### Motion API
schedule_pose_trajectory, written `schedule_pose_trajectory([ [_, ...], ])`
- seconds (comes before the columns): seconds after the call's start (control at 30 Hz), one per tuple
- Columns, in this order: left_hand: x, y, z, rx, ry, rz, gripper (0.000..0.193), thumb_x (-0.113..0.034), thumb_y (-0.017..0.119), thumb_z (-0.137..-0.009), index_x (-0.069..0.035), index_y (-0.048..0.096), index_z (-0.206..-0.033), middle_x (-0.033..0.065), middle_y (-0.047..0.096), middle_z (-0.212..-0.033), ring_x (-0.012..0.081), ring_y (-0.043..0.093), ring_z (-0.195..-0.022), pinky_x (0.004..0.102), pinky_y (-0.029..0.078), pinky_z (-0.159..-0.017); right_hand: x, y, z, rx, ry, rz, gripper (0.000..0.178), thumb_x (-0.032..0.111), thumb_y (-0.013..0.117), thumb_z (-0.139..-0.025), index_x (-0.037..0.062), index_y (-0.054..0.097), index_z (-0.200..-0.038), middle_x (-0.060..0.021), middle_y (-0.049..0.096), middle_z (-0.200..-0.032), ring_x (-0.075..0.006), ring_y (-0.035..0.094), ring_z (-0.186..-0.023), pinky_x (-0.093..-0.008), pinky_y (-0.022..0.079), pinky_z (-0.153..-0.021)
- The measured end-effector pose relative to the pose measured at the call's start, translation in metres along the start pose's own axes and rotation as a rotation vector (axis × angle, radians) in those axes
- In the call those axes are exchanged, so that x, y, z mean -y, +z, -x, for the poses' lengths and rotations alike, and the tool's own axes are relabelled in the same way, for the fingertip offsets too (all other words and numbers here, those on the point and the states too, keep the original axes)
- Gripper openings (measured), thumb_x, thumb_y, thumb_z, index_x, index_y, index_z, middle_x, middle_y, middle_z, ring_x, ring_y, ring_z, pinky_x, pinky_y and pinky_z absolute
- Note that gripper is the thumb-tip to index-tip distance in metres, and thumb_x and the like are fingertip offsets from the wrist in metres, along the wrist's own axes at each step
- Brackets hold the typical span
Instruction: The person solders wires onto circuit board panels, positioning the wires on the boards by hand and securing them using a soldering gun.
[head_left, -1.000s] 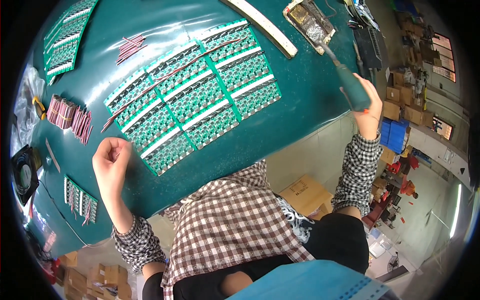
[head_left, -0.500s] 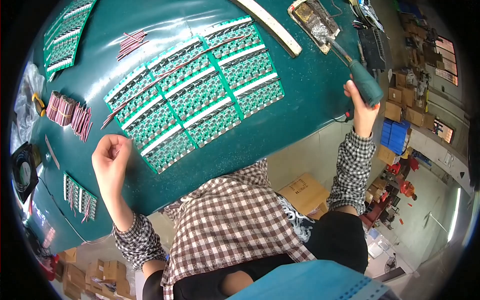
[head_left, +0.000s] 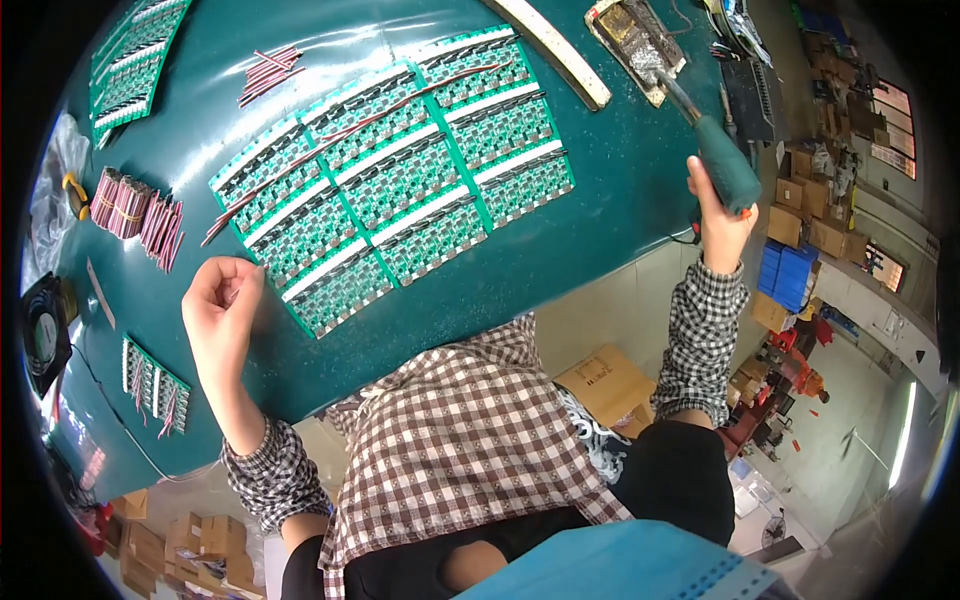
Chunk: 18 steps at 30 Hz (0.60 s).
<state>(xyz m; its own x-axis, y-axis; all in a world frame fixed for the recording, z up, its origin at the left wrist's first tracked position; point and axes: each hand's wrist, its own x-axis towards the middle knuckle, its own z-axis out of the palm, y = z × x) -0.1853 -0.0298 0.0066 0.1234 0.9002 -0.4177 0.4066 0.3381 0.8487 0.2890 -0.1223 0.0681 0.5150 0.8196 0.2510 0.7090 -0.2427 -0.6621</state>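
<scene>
At two o'clock, right hand [head_left: 725, 228] gripping soldering iron [head_left: 728, 168]; left hand [head_left: 220, 305] curled at nine

Clock read from view centre. Right-hand fingers wrap the green handle, closed on it; metal shaft slants up toward eleven o'clock, its tip at the lower edge of the stained metal tray [head_left: 638, 42], which sits at one o'clock. Left-hand fingers bent in, thumb near index finger; can't tell whether anything is pinched between them. Thumb tip is right by the lower-left edge of the circuit board panel [head_left: 395, 180]; contact unclear. Panel lies flat at eleven o'clock on the green table [head_left: 620, 190], red-and-black wires [head_left: 355, 130] lying slantwise across its upper rows. Curved pale bar [head_left: 556, 55] at half past twelve, between panel and tray. Loose wire pile [head_left: 270, 76] near eleven o'clock; banded wire bundle [head_left: 120, 205] between nine and ten. Second board panel [head_left: 135, 75] at ten o'clock. Small board strip [head_left: 155, 385] with wires attached, between eight and nine. Black fan [head_left: 45, 335] near nine, far edge.
</scene>
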Motion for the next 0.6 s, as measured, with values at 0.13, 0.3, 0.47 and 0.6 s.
schedule_pose_trajectory([
  [0.13,0.003,-0.003,0.000,-0.002,-0.002,0.007,0.004,-0.003,0.061,-0.081,0.000,0.058,-0.080,-0.0071,0.050,-0.068,-0.0021,0.038,-0.059,0.0134,0.029,-0.052,0.037,-0.006,0.018,-0.120,0.226,-0.161,0.022,0.005,0.071,-0.075,-0.0039,0.064,-0.095,-0.0071,0.065,-0.084,-0.0117,0.061,-0.066,-0.0246,0.050,-0.061],
  [0.3,0.004,-0.001,-0.001,-0.003,0.010,0.017,0.004,-0.003,0.061,-0.081,0.000,0.058,-0.080,-0.0072,0.050,-0.068,-0.0023,0.039,-0.058,0.0130,0.029,-0.051,0.046,-0.034,0.029,-0.077,0.389,-0.529,0.027,0.019,0.058,-0.088,-0.0044,0.059,-0.100,-0.0048,0.057,-0.071,-0.0165,0.061,-0.066,-0.0266,0.052,-0.059],
  [0.47,0.008,-0.001,-0.002,0.000,0.025,0.021,0.004,-0.003,0.060,-0.081,0.000,0.058,-0.080,-0.0076,0.050,-0.067,-0.0025,0.038,-0.057,0.0129,0.029,-0.050,0.054,-0.041,0.034,-0.022,0.464,-0.801,0.031,0.026,0.052,-0.092,-0.0026,0.055,-0.104,-0.0038,0.054,-0.072,-0.0149,0.058,-0.069,-0.0241,0.049,-0.058],
  [0.6,0.008,0.001,-0.004,0.007,0.038,0.017,0.005,-0.003,0.060,-0.081,0.000,0.058,-0.080,-0.0077,0.050,-0.067,-0.0026,0.039,-0.057,0.0131,0.029,-0.050,0.072,-0.056,0.036,-0.055,0.354,-0.784,0.031,0.025,0.051,-0.092,-0.0028,0.054,-0.106,-0.0050,0.057,-0.076,-0.0164,0.060,-0.072,-0.0248,0.050,-0.059],
])
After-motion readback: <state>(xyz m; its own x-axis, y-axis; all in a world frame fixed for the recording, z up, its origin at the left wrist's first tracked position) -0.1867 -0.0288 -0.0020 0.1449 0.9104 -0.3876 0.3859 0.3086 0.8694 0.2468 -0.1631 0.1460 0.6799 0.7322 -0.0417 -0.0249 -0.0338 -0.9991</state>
